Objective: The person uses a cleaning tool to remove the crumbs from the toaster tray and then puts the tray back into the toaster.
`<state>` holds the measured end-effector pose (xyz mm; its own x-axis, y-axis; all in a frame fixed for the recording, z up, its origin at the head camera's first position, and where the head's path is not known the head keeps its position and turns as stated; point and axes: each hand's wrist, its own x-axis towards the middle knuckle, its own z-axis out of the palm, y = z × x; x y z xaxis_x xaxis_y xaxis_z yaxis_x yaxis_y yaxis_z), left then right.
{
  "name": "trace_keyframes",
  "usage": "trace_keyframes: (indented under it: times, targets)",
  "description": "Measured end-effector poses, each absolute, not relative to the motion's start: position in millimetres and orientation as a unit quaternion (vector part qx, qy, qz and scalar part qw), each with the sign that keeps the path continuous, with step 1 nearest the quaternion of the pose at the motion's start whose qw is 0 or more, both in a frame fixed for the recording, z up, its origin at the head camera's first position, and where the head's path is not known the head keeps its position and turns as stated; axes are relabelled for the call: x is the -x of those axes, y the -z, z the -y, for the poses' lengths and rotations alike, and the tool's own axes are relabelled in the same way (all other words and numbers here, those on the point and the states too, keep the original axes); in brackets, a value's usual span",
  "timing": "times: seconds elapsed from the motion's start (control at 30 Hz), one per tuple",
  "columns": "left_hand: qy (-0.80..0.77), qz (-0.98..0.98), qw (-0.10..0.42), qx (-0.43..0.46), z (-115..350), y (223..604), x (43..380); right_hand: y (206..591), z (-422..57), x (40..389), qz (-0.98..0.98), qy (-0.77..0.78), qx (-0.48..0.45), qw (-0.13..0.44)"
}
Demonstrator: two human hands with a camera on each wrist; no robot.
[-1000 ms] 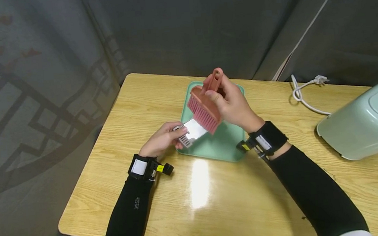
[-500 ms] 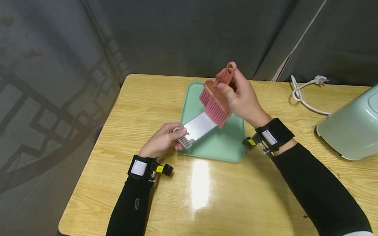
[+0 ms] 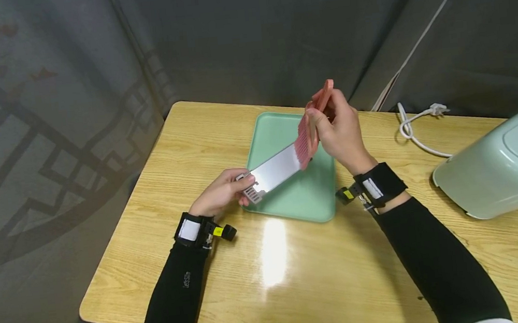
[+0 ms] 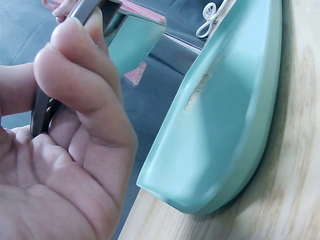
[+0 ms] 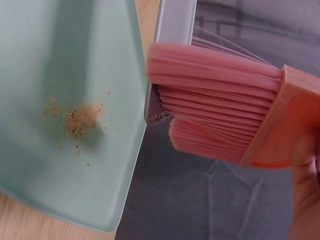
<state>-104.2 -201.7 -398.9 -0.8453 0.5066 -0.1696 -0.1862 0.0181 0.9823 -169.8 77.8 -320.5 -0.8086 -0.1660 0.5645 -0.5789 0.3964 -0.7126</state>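
Observation:
My left hand [image 3: 219, 192] pinches the slotted end of a flat metal crumb tray [image 3: 276, 170], thumb on top. The crumb tray is tilted above a mint-green tray [image 3: 298, 209]. In my right hand [image 3: 345, 135] is a pink brush [image 3: 303, 144], gripped at its handle. Its bristles [image 5: 215, 95] touch the crumb tray's far end, where a few crumbs cling in the right wrist view. A small heap of brown crumbs [image 5: 82, 120] lies on the green tray. The left wrist view shows curled fingers [image 4: 85, 85] around the crumb tray's dark edge.
A pale green toaster [image 3: 498, 164] stands at the right on the wooden table [image 3: 234, 288]. Its white cord and plug [image 3: 408, 129] lie behind it near the back edge. Dark curtains [image 3: 252, 42] hang right behind the table.
The brush has moved right along the crumb tray toward its far end, baring more metal, and has turned more edge-on. The left hand has stayed nearly still.

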Motion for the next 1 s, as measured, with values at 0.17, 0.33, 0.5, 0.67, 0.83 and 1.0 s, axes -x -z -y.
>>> trace_keyframes:
  times: [0.17, 0.33, 0.5, 0.67, 0.83, 1.0]
  targets:
    - [-0.694, -0.665, 0.25, -0.12, 201.8, 397.9, 103.8, 319.9, -78.4, 168.4, 0.821, -0.487, -0.211, 0.21]
    - [-0.697, -0.661, 0.25, -0.122, 201.7, 398.4, 104.3, 318.6, -78.7, 166.2, 0.829, -0.478, -0.198, 0.214]
    - [-0.697, -0.661, 0.252, -0.118, 201.5, 398.7, 104.4, 318.2, -78.3, 164.7, 0.832, -0.473, -0.193, 0.217]
    - [-0.694, -0.664, 0.25, -0.121, 201.2, 398.2, 104.7, 319.6, -79.8, 165.0, 0.832, -0.464, -0.194, 0.232]
    - [-0.693, -0.666, 0.246, -0.125, 201.5, 398.5, 106.1, 320.9, -81.3, 164.5, 0.832, -0.461, -0.187, 0.245]
    - [-0.693, -0.667, 0.245, -0.126, 201.6, 399.7, 107.6, 320.4, -82.6, 160.9, 0.832, -0.471, -0.169, 0.241]
